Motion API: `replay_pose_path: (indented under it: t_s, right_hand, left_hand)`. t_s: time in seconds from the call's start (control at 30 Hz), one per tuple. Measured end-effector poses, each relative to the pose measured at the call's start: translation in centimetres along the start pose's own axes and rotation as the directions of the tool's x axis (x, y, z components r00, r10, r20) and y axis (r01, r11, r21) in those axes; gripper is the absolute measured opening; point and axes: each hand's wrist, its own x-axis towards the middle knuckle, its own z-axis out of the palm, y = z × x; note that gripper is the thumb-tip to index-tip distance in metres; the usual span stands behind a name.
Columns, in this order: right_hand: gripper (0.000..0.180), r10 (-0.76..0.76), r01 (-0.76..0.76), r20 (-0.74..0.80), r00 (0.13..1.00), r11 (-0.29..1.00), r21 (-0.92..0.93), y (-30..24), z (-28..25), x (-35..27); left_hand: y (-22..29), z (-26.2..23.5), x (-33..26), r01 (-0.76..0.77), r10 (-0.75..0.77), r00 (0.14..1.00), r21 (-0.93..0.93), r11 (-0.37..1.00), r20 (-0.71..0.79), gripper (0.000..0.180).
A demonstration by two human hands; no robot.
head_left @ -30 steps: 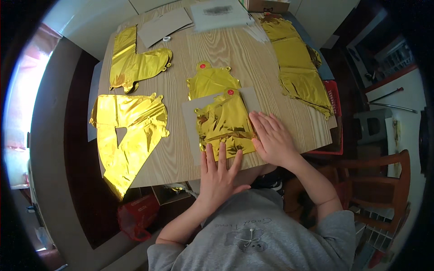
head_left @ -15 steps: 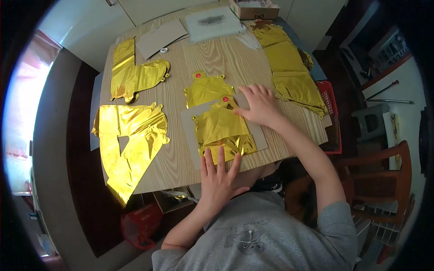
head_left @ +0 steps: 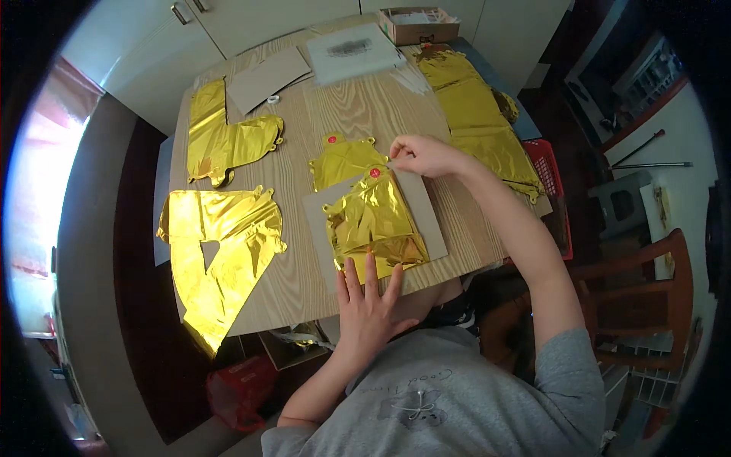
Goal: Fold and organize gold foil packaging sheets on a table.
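Right hand (head_left: 421, 154) moved up, seemingly pinching top of gold foil balloon (head_left: 373, 222), left hand (head_left: 368, 303) flat, pressing btm edge

Open brown cardboard box (head_left: 419, 24) at table's far edge.

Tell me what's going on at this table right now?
A person sits at a wooden table handling gold foil balloons. The left hand lies flat on the near edge of a crumpled gold foil balloon that rests on a grey cardboard sheet. The right hand pinches at that balloon's far end, by its red sticker. Another small gold balloon lies just beyond, and more flat gold balloons are spread to the left and right.
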Motion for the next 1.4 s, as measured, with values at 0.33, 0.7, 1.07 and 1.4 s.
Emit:
replay_pose_path:
  t_s: [0.33,0.7,1.07,1.4]
  right_hand:
    - [0.024,0.130,-0.030,-0.623,0.771,0.985,0.169,4.9,-10.2,-1.5]
    - [0.028,0.014,-0.342,-0.700,0.714,0.880,-0.331,14.0,-7.8,-5.3]
    - [0.043,-0.572,0.528,0.036,0.820,0.730,-0.434,-4.6,7.8,-8.0]
    - [0.064,-0.446,0.403,0.048,0.894,0.750,-0.524,-2.6,10.2,-7.1]
  left_hand:
    - [0.1,0.1,0.0,0.009,-0.009,1.000,0.002,1.000,0.003,0.103]
    - [0.0,0.2,0.0,0.014,-0.014,1.000,0.005,1.000,0.008,0.101]
    - [-0.3,0.2,-0.1,0.023,-0.023,0.999,-0.001,1.000,0.040,0.101]
    - [-0.2,0.1,0.0,0.031,-0.030,0.999,-0.027,0.999,0.031,0.101]
